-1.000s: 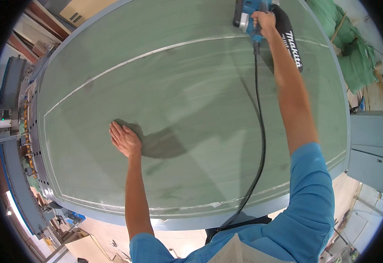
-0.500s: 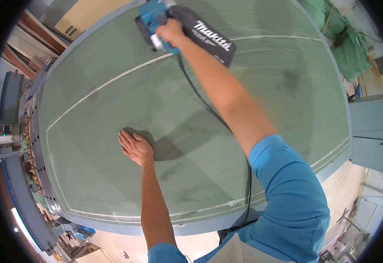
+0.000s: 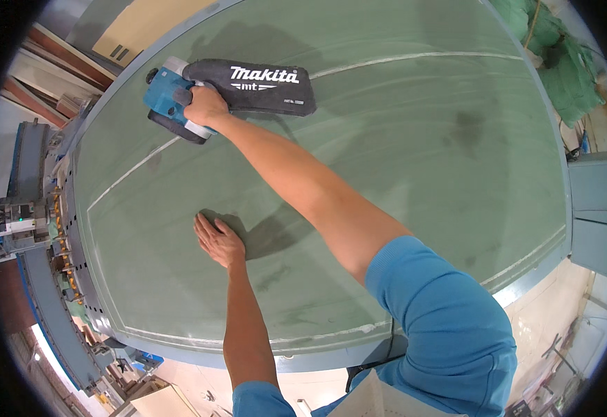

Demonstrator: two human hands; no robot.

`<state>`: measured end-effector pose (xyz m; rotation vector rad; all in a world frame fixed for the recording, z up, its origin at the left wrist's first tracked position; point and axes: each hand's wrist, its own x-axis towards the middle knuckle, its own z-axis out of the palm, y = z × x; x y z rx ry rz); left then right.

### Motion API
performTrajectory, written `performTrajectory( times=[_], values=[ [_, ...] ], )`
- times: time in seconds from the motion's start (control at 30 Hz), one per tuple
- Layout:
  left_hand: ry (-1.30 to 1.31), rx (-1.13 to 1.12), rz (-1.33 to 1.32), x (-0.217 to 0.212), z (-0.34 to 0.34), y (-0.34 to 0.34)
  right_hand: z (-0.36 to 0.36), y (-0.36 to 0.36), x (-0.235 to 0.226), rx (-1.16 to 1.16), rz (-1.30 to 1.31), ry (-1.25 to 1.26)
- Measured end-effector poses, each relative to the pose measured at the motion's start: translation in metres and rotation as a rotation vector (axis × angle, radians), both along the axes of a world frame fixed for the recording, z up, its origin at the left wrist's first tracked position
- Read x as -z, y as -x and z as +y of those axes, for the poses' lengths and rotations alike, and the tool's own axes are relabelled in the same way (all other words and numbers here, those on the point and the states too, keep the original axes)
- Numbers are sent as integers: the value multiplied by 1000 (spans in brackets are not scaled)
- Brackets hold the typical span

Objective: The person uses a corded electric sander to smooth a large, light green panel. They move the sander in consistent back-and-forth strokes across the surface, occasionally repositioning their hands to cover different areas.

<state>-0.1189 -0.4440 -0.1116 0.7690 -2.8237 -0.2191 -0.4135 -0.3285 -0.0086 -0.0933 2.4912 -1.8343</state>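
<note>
Right hand (image 3: 205,105) hides the sander (image 3: 171,104) handle; cord mostly unseen.

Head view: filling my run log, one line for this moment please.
right hand: grips blue sander | left hand: flat on green panel
</note>
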Motion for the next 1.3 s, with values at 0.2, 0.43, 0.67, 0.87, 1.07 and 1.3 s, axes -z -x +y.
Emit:
performTrajectory(
  times=[0.2,0.43,0.67,0.87,1.07,1.3],
  values=[
    [-18,-1,8,1,-5,-3,15,31,-1,6,7,-99],
    [17,13,17,2,-2,0,94,104,9,157,77,-143],
    [-10,-1,10,3,-3,0,212,135,3,332,88,-138],
    [-5,-23,-7,0,-2,1,339,150,21,443,40,106],
    [30,-19,-22,0,-3,0,469,150,41,556,16,357],
    [71,-18,-55,7,-6,1,601,100,46,675,151,180]
  ],
)
